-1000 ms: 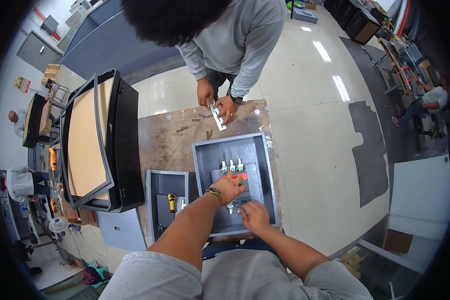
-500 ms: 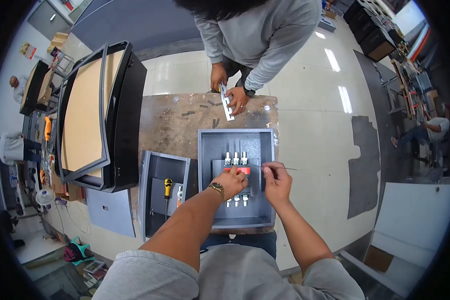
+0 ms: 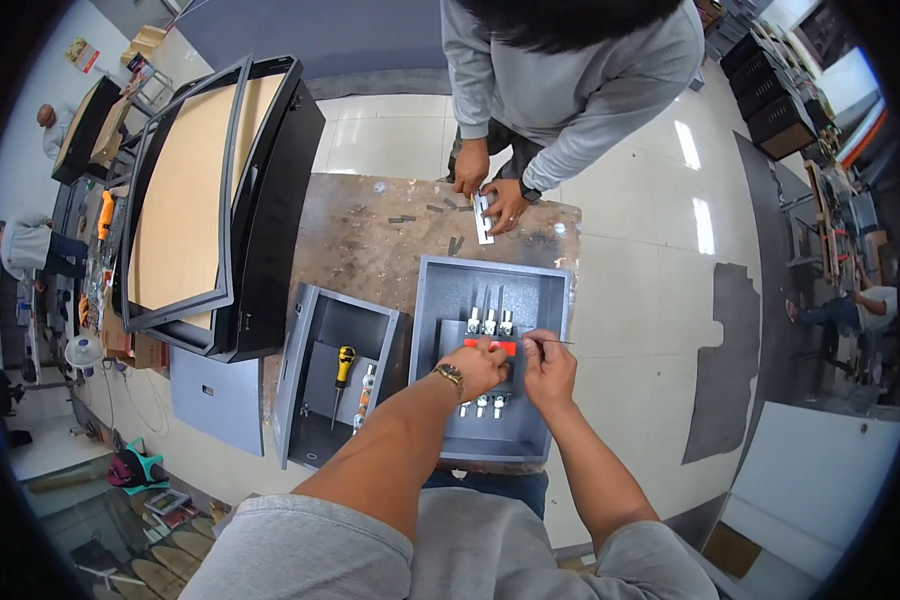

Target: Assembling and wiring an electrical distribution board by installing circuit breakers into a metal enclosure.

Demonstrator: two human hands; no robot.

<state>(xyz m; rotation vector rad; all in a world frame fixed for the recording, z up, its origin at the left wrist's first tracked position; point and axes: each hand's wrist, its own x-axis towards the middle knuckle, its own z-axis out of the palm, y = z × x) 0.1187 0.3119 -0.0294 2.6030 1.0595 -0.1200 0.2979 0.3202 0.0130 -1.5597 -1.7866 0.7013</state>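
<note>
A grey metal box (image 3: 422,350) sits before me at the table's near edge, its inside facing up. Mounted in it is a switch block (image 3: 489,347) with a red strip and silver terminals at both ends. My left hand (image 3: 478,368) lies over the block, fingers bent around the red strip and covering much of the middle. Just right of it, over the box's right wall, my right hand (image 3: 550,370) pinches a thin dark rod (image 3: 562,342). The rod lies roughly level; its exact kind is too fine to make out.
A smaller grey tray-like cover (image 3: 315,325) to the left holds a yellow-black screwdriver (image 3: 344,372) and a cylindrical part (image 3: 366,388). Across the wooden table (image 3: 355,235), a co-worker handles a white slotted strip (image 3: 483,222) beside small dark pieces. A large black cabinet (image 3: 275,210) stands left.
The whole view has shifted. My right hand has come slightly left, nearer the switch block, with the rod still pinched. My left hand stays on the block.
</note>
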